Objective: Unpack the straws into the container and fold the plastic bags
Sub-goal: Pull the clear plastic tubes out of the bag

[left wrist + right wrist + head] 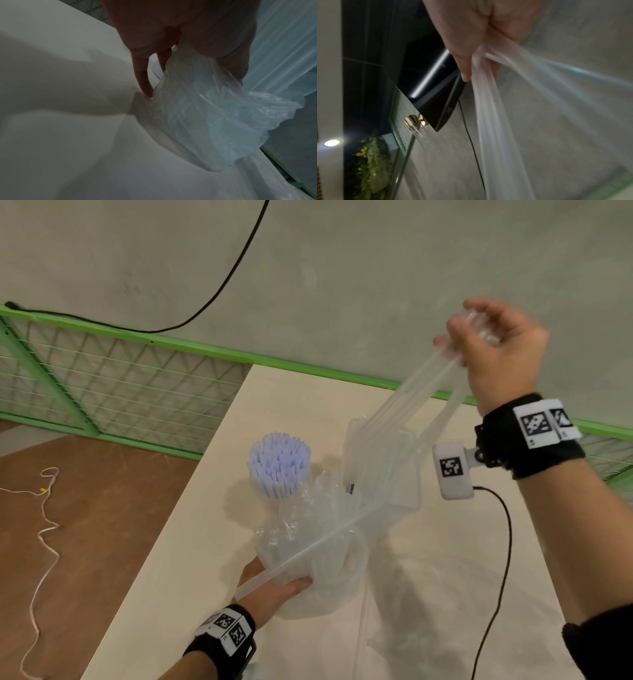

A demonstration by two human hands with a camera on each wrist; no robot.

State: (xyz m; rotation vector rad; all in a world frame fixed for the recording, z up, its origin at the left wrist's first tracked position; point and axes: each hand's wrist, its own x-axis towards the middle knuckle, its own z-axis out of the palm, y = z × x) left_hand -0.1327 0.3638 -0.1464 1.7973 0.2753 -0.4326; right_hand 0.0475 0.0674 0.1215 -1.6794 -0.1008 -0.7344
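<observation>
1. A bunch of clear straws [404, 419] is gripped at its top end by the right hand [496, 350], fingers curled round it, raised above the table [445, 559].
2. The lower ends of the straws are fanned down into a crumpled clear plastic bag [318, 529], which is held from below by the left hand [274, 587], fingers curled round it.
3. A clear container [279, 470] of pale blue straws is seen upright on the table, just behind the bag.
4. No readable writing is seen; black-and-white coded squares are carried on both wristbands [534, 433].
</observation>
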